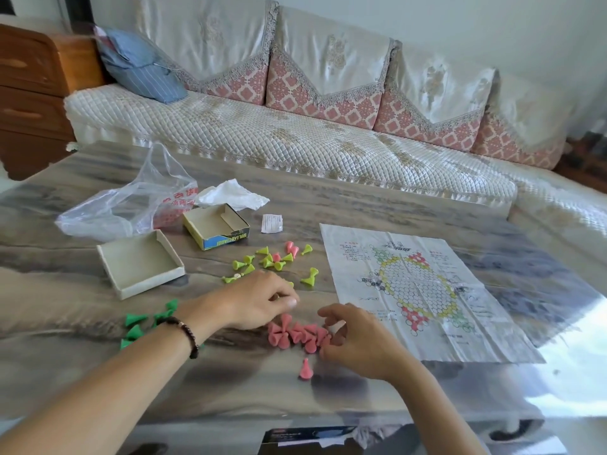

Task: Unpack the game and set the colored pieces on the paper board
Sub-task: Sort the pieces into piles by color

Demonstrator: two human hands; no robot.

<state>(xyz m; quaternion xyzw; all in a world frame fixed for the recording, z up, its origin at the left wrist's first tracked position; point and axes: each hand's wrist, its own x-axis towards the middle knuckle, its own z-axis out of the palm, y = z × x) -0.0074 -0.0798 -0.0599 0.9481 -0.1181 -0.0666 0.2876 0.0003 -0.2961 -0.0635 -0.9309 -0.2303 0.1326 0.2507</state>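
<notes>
Pink cone pieces lie heaped on the grey marbled table at the near centre, between both hands. At the heap's far-left edge, the left hand has its fingers curled, thumb and forefinger drawn together at the tips; whether they pinch a piece I cannot tell. At the heap's right edge, the right hand has its fingers bent and loosely spread, touching the pink pieces. One pink piece lies apart, just near of the heap. Dark green pieces sit in a small group to the left, beside the left wrist with its beaded bracelet. Yellow-green pieces are scattered farther off, a few pink ones among them. To the right the paper board lies flat and creased, no pieces on it. Farther left stand the open box tray, the box lid, a clear plastic bag, crumpled white paper and a small folded slip.
</notes>
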